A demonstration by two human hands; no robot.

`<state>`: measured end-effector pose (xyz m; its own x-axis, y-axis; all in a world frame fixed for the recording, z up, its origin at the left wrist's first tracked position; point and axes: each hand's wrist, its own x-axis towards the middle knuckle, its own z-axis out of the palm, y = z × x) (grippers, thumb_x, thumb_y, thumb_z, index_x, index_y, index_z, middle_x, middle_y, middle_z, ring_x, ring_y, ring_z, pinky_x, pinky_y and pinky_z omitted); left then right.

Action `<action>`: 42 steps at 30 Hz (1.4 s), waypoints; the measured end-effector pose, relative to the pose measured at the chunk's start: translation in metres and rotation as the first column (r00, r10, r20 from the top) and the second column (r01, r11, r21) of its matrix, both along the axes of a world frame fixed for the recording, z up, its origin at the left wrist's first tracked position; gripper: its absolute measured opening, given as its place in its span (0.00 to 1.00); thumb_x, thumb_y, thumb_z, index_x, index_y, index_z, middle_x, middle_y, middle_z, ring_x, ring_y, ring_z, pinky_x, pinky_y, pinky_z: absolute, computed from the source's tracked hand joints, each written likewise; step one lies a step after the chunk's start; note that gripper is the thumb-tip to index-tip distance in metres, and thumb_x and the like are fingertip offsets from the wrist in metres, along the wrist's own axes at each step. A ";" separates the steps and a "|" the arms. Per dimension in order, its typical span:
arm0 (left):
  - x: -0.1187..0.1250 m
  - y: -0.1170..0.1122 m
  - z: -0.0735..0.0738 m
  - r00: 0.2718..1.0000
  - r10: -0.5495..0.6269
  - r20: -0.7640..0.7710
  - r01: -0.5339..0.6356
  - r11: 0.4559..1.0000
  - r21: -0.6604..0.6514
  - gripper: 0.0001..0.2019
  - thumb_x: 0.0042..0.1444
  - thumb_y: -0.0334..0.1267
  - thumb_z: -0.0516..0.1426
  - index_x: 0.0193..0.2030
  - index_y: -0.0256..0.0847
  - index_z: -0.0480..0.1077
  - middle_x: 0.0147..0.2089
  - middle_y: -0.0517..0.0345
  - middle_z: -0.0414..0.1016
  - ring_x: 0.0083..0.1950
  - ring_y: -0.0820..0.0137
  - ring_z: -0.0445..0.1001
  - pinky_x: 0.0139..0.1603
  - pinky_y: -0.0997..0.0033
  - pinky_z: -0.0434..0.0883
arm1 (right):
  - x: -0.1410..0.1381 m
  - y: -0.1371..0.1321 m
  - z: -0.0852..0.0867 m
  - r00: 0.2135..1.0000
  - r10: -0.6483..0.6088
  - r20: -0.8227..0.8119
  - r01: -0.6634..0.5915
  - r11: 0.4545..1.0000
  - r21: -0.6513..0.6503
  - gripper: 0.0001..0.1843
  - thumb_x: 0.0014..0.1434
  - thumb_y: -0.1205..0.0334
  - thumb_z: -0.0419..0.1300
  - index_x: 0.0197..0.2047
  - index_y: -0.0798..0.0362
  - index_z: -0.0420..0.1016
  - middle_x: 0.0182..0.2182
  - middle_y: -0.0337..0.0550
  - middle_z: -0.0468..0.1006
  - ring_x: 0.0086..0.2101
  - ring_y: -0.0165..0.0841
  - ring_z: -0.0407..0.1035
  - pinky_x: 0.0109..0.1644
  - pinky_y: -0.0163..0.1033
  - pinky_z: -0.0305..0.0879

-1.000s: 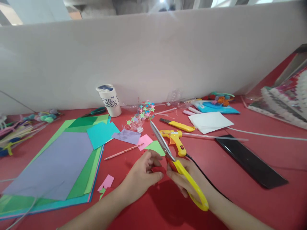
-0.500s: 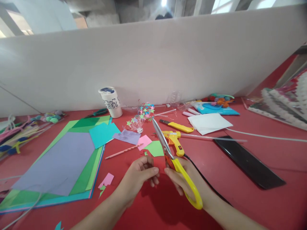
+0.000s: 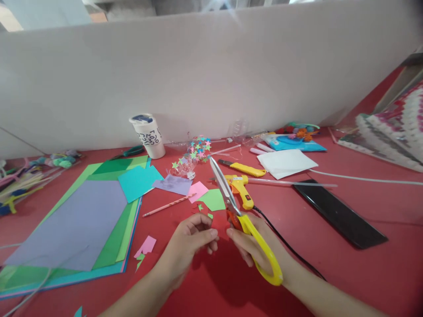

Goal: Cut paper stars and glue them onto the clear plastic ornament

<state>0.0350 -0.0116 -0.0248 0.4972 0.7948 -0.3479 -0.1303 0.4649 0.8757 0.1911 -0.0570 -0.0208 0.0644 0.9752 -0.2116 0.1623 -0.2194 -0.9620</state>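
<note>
My right hand (image 3: 253, 240) grips a pair of scissors (image 3: 256, 246) with yellow and orange handles. Its metal blades point up and away, closed together or nearly so. Beside it, my left hand (image 3: 194, 235) is curled, with thumb and fingers drawn together; whatever they hold, if anything, is hidden. A small green paper scrap (image 3: 210, 216) shows just beyond the left fingers. Past the hands lie a cut green paper (image 3: 213, 200), a pink paper (image 3: 198, 192), a purple paper (image 3: 173, 184) and a pink pencil (image 3: 169, 205).
Coloured sheets (image 3: 71, 220) are stacked at left, with a teal piece (image 3: 140, 181) overlapping them. A white cup (image 3: 148, 136) stands near the partition (image 3: 198, 79). Paper stars (image 3: 198, 149) lie mid-table. Rightward are a glue gun (image 3: 243, 191), yellow cutter (image 3: 247, 169), white sheets (image 3: 287, 164) and black slab (image 3: 340, 213).
The view has tipped slightly downward. Both hands keep nearly the same pose, and the scissors stay in the right one. A small green scrap now shows beyond the left fingers.
</note>
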 end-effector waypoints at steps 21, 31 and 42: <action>0.002 -0.008 0.001 0.985 -0.090 0.145 0.110 0.984 -0.137 0.07 0.52 0.33 0.60 0.34 0.36 0.65 0.26 0.57 0.77 0.23 0.76 0.75 0.26 0.80 0.68 | -0.004 -0.007 -0.001 1.000 -0.024 -0.008 0.025 0.999 0.047 0.13 0.55 0.52 0.55 0.26 0.49 0.58 0.11 0.26 0.56 0.11 0.23 0.52 0.13 0.28 0.50; -0.014 0.018 0.023 0.942 0.307 0.135 -0.320 0.944 0.084 0.11 0.47 0.33 0.62 0.30 0.41 0.61 0.22 0.63 0.74 0.19 0.78 0.70 0.19 0.82 0.63 | 0.017 -0.004 0.004 0.956 0.234 0.178 -0.245 0.969 0.041 0.22 0.54 0.38 0.55 0.28 0.50 0.57 0.20 0.29 0.54 0.18 0.24 0.48 0.20 0.32 0.46; -0.020 0.020 0.033 0.895 0.403 0.190 -0.433 0.886 0.164 0.09 0.51 0.31 0.58 0.30 0.42 0.59 0.21 0.65 0.74 0.17 0.79 0.68 0.17 0.83 0.63 | 0.015 -0.007 0.011 0.907 0.370 0.202 -0.373 0.928 -0.025 0.28 0.53 0.31 0.51 0.25 0.49 0.51 0.18 0.28 0.50 0.18 0.24 0.46 0.20 0.34 0.40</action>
<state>0.0148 0.0079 0.0085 0.1363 0.9843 -0.1117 -0.4076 0.1585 0.8993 0.2061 -0.0636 -0.0098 -0.2634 0.9396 -0.2187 0.4183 -0.0930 -0.9035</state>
